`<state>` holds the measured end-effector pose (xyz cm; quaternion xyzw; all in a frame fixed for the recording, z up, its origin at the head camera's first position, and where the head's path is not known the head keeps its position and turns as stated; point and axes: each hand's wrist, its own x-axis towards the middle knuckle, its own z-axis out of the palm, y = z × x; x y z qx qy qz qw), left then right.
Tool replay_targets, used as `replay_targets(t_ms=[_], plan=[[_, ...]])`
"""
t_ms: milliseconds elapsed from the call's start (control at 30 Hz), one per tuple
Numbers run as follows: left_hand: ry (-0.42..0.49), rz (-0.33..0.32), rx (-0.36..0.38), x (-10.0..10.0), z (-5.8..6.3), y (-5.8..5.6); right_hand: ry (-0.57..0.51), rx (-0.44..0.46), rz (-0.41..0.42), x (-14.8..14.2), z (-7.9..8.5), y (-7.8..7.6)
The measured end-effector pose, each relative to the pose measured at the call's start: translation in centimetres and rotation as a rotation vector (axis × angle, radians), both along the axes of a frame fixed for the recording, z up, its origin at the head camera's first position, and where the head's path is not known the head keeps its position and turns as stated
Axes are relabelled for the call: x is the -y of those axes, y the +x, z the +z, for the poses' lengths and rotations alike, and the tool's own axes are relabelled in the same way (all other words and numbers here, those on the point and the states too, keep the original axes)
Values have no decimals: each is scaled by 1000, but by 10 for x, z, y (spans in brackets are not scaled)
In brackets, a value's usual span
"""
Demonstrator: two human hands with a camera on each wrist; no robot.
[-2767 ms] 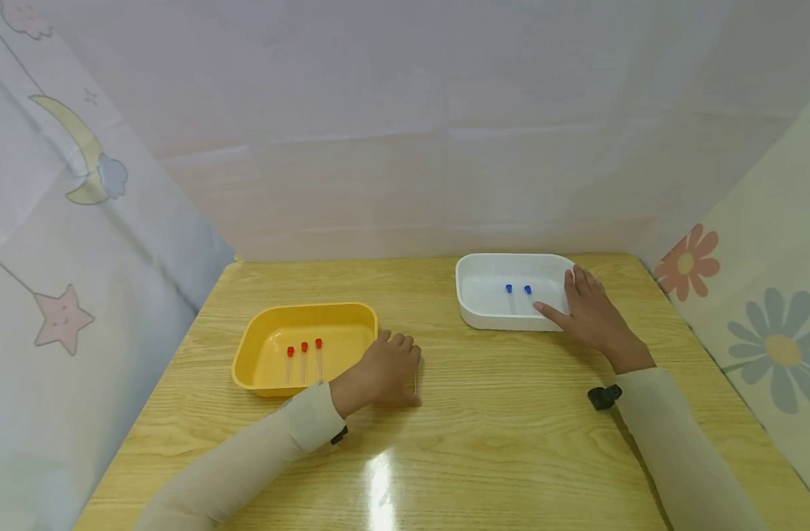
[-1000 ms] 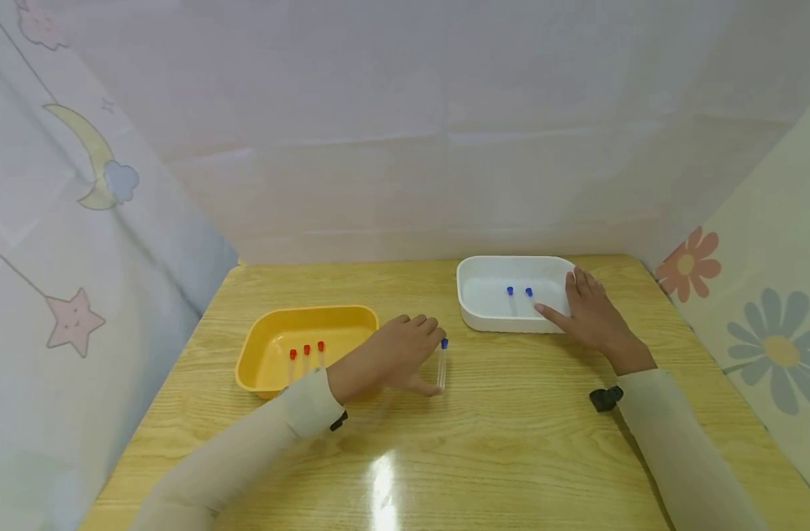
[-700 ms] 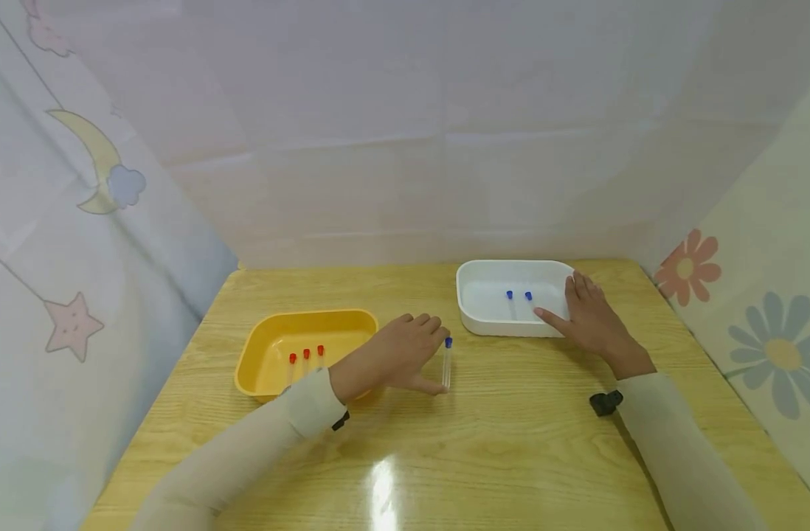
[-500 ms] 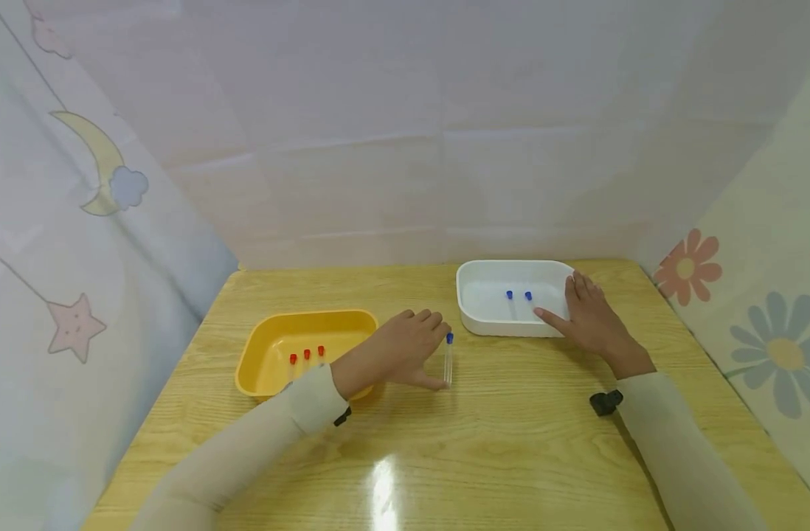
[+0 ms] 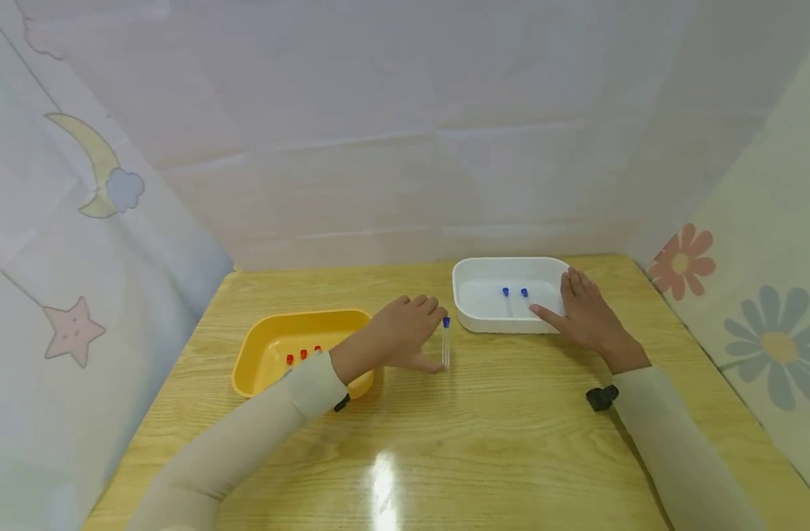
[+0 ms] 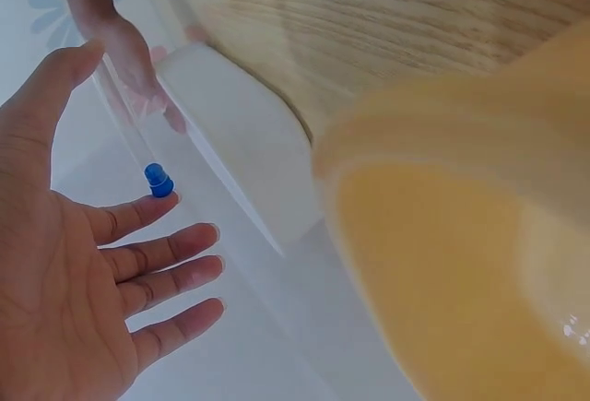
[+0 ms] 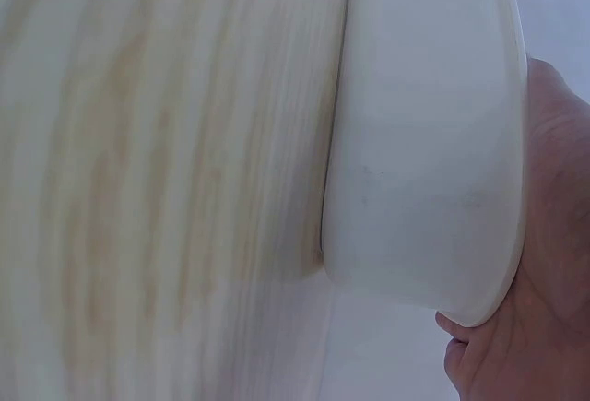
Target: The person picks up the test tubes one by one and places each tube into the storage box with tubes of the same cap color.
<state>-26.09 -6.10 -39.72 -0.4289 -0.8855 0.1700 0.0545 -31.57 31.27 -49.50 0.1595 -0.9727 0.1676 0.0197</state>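
Observation:
My left hand [image 5: 408, 332] pinches a clear test tube [image 5: 446, 346] lengthwise, thumb at its bottom end and index finger at its blue cap [image 6: 159, 181]. The left wrist view shows the other fingers spread apart, touching nothing. The tube hangs above the table between two trays. My right hand [image 5: 587, 310] rests on the right end of the white tray [image 5: 504, 325], its fingers extended along the rim and thumb reaching over the front. Two blue-capped tubes [image 5: 524, 293] lie inside that tray. In the right wrist view, the hand [image 7: 539, 263] lies against the tray's rim.
A yellow tray [image 5: 246, 365] stands at the left, below my left forearm, which partly hides it. Inside lie three red-capped tubes [image 5: 303, 354]. Printed cloth walls [image 5: 352, 147] enclose the wooden table [image 5: 498, 442] at the back and sides.
My left hand has picked up the blue-capped tube from beside the yellow tray and moved it right, then slightly farther back, toward the white tray. The right hand stays on the white tray.

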Motion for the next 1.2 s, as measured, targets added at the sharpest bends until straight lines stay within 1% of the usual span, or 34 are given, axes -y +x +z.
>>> replay_targets(t_ms=[200,300,533,700,900,1067,1200], plan=[[20,0,15,-2,1,-7,5,13,-9,0,0,0],[34,5,34,-3,3,-9,1,21,-9,1,-1,0],[64,-4,47,-6,7,-13,5,7,-8,-1,-3,-1],[59,0,59,-9,9,-15,2,3,-9,-1,-5,-1],[43,11,63,-12,10,-19,1,2,-13,0,-3,2],[54,18,70,-15,10,-25,3,1,-14,0,-1,2],[53,21,76,-17,12,-30,11,9,-19,1,-2,1]])
